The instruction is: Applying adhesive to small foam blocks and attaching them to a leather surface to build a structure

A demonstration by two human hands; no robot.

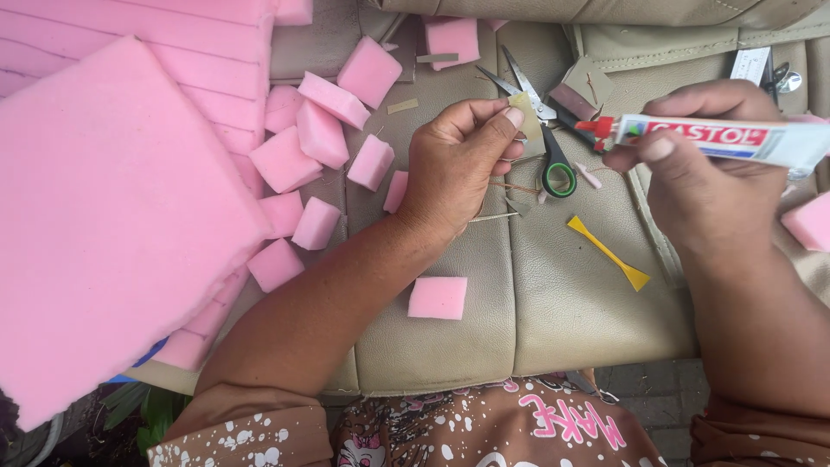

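Observation:
My left hand (458, 160) pinches a small beige scrap piece (525, 117) between thumb and fingers, held upright over the tan cushion (536, 303). My right hand (705, 169) grips a white glue tube (735, 138) with a red nozzle (595, 127) pointing left, close to the scrap. Scissors with black and green handles (553, 160) lie just below and between the two hands. A yellow plastic spreader (609, 252) rests on the cushion under my right wrist.
Large pink foam sheets (112, 207) fill the left side. Several small pink foam blocks (320, 130) are scattered beside them, one flat pink foam square (437, 297) lies near my left forearm, another pink foam block (808, 220) sits at the right edge. Thin sticks lie near the scissors.

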